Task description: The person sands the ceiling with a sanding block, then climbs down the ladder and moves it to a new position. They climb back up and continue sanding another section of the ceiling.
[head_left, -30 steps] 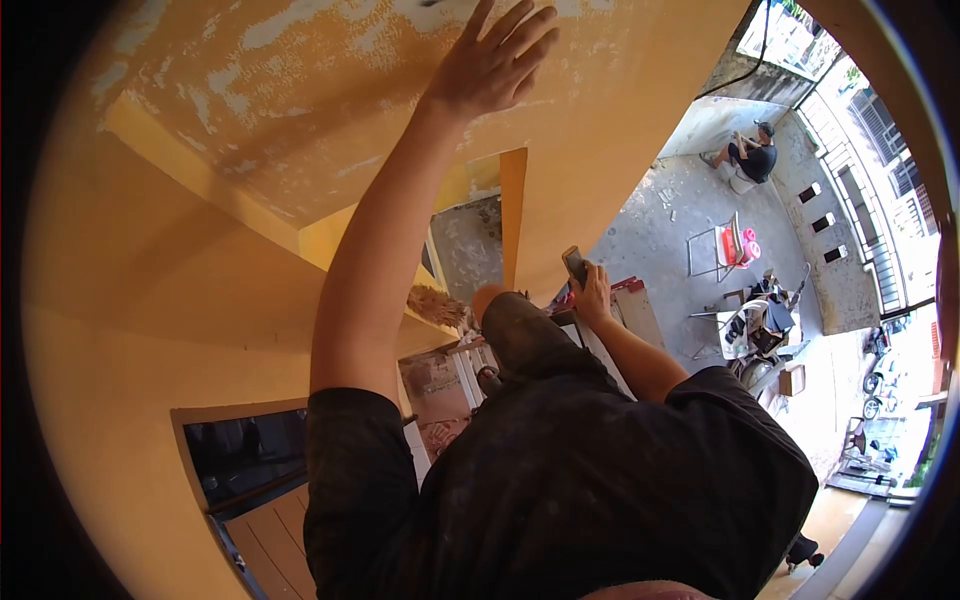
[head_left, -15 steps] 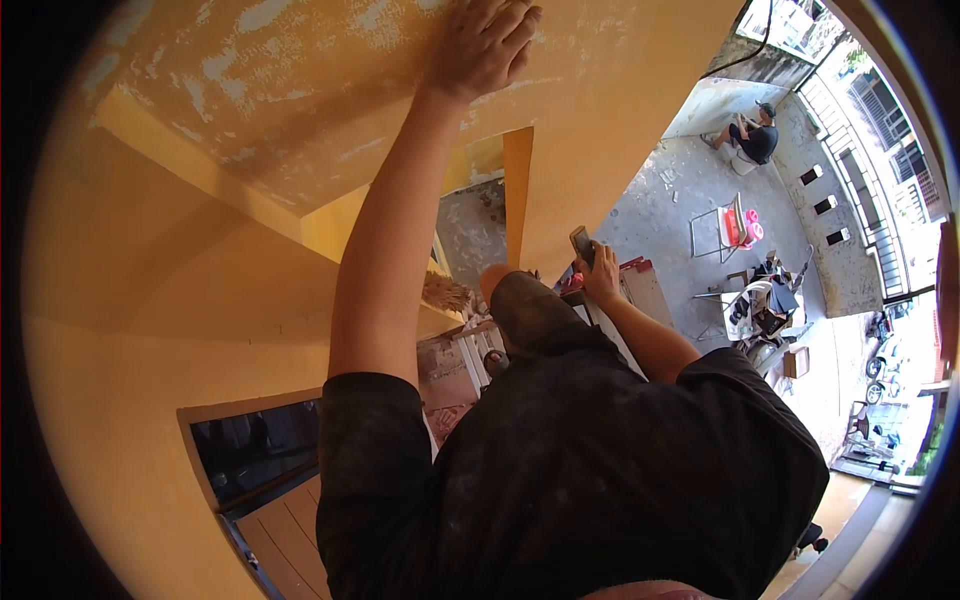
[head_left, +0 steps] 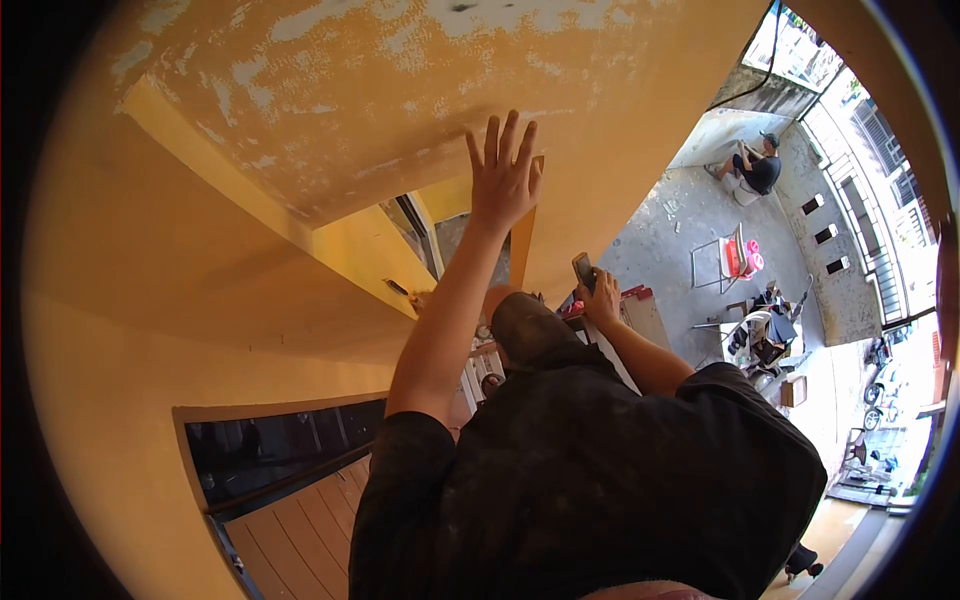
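Note:
My left hand [head_left: 505, 185] reaches up with its fingers spread, against or just in front of the yellow wall [head_left: 420, 110]. Nothing is in it. Pale, patchy, worn spots mark the wall above. Lower and to the right, my right hand [head_left: 604, 298] grips a small block [head_left: 582, 266] with a tan edge and a dark side, which looks like a sanding block. My fingers cover its lower part. That block is held apart from the wall's patchy area, near the wall's right edge.
A brown-framed dark window [head_left: 285, 445] lies at lower left. Below right is a grey concrete floor [head_left: 650, 235] with a folding chair [head_left: 712, 262], a pink-red item [head_left: 742, 258] and a cluttered pile [head_left: 770, 335]. Another person [head_left: 757, 170] sits by the far wall.
My left hand has come down the wall and slightly right, its fingers now spread. My right hand stays almost in place, still holding the block.

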A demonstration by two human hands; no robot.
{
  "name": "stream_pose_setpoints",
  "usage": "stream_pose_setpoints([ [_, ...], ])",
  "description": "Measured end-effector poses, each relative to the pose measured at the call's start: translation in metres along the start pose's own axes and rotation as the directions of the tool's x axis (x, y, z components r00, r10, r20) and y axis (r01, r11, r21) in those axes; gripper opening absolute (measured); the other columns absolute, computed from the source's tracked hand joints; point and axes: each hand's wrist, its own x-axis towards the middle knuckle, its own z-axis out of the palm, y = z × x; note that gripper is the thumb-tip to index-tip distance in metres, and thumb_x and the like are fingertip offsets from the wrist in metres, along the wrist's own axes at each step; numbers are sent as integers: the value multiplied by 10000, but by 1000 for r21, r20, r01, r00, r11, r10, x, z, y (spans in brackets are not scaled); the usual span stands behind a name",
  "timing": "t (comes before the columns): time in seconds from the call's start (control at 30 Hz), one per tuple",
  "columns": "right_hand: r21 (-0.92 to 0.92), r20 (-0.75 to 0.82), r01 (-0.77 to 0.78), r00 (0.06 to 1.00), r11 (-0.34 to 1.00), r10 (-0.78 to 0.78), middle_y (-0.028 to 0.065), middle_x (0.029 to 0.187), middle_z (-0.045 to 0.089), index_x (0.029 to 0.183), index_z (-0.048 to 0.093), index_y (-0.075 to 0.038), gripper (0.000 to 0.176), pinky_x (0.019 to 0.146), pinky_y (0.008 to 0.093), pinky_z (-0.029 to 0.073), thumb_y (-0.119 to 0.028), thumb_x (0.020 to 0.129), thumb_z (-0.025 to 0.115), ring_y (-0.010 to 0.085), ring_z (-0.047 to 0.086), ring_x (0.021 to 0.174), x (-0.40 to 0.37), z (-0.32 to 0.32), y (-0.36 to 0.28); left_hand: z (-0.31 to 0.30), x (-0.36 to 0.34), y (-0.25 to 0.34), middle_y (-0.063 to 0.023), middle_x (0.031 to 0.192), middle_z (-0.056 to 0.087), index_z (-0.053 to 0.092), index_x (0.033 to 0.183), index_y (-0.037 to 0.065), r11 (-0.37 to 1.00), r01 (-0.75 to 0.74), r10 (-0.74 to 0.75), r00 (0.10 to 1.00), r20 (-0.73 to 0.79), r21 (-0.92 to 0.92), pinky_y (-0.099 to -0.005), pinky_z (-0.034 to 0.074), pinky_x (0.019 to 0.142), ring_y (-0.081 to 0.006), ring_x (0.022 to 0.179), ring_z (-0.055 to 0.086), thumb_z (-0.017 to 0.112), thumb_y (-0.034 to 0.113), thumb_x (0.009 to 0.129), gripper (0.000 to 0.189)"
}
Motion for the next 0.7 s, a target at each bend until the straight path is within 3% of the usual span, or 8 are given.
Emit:
stream_pose_setpoints([
  [0.07, 5, -32, -41, 999, 999, 42, 201, 1088, 557, 1208, 503, -26, 469, 911, 462, 412, -201, 806, 668, 385, 521, 1042, 8, 11, 6, 5, -5, 0, -158, 1523, 273, 348, 1466, 150, 998, 54, -56, 998, 29, 41, -650, 122, 1119, -406, 1406, 225, 566, 240, 838, 670],
  [0.13, 159, -148, -169, 970, 973, 192, 185, 1050, 581, 1169, 522, -28, 454, 856, 426, 454, -186, 786, 706, 351, 565, 981, 22, 29, 10, 10, -8, -1, -166, 1541, 233, 298, 1490, 166, 990, 76, -90, 989, 119, 116, -667, 101, 1113, -425, 1419, 182, 587, 277, 839, 721],
  [0.17, 160, -146, -169, 970, 972, 193, 185, 1050, 581, 1169, 522, -28, 454, 856, 426, 454, -186, 786, 706, 351, 565, 981, 30, 26, 3, 10, -7, 1, -166, 1541, 233, 298, 1490, 166, 990, 75, -90, 989, 121, 117, -667, 101, 1113, -425, 1419, 182, 587, 277, 839, 721],
  [0.3, 416, -254, 0, 960, 909, 116, 168, 1012, 607, 1157, 520, -43, 531, 787, 421, 484, -244, 738, 777, 332, 611, 902, 83, 0, -53, 17, -7, 4, -170, 1556, 186, 240, 1514, 189, 981, 115, -143, 973, 183, 155, -688, 110, 1097, -438, 1421, 158, 631, 342, 827, 805],
  [0.47, 439, -412, 146, 910, 886, 54, 147, 977, 602, 1103, 523, -30, 497, 766, 426, 479, -252, 742, 782, 325, 607, 887, 157, -44, -131, 26, -9, 9, -173, 1560, 169, 215, 1523, 193, 951, 125, -194, 954, 230, 282, -699, 129, 1083, -435, 1421, 161, 662, 368, 812, 858],
  [0.53, 365, -553, 284, 832, 887, -39, 146, 934, 587, 1068, 522, -22, 490, 768, 425, 472, -272, 740, 786, 330, 597, 883, 175, -50, -151, 27, -10, 9, -173, 1562, 164, 206, 1525, 192, 949, 134, -199, 957, 213, 287, -703, 138, 1073, -430, 1421, 167, 674, 397, 807, 882],
  [0.63, 367, -588, 207, 807, 907, 54, 153, 894, 565, 1041, 519, -9, 482, 770, 437, 461, -281, 743, 783, 339, 578, 863, 176, -51, -174, 26, -9, 10, -174, 1561, 171, 205, 1526, 187, 954, 149, -211, 950, 230, 258, -707, 137, 1069, -428, 1422, 166, 682, 423, 801, 899],
  [0.7, 307, -589, 204, 808, 929, 17, 155, 888, 555, 1036, 514, -2, 485, 764, 443, 455, -285, 746, 781, 343, 568, 853, 174, -30, -160, 26, -9, 12, -173, 1560, 174, 209, 1525, 184, 955, 160, -214, 954, 208, 250, -709, 134, 1067, -427, 1423, 163, 681, 431, 801, 899],
])
